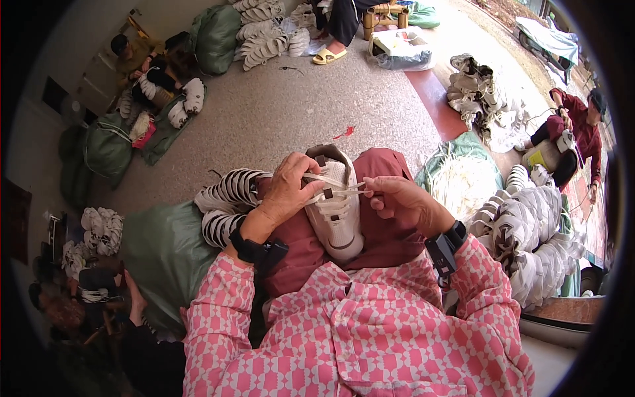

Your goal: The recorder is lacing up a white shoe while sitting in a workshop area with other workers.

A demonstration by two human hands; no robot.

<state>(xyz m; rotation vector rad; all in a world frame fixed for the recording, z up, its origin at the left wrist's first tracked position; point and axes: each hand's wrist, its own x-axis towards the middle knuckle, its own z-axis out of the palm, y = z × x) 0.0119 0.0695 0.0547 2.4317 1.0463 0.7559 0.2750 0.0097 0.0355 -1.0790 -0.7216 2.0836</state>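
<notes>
A white lace-up shoe (333, 228) rests between my thighs with its toe toward me and its dark-lined opening away from me. Flat cream shoelace (324, 178) crosses the upper part of its tongue. At the shoe's left side my left hand (289, 183) pinches the lace between thumb and fingers. Level with it on the right, my right hand (400, 198) grips the lace's other stretch between thumb and forefinger, pulled out sideways from the eyelets. Black bands with small boxes circle both my wrists.
Black-and-white striped shoes (228, 195) lie by my left knee, beside a green sack (159, 251). A heap of loose cream laces (461, 178) sits to the right, with stacked white shoes (529, 231) nearer me. Other people with shoe piles sit around the speckled floor (284, 106).
</notes>
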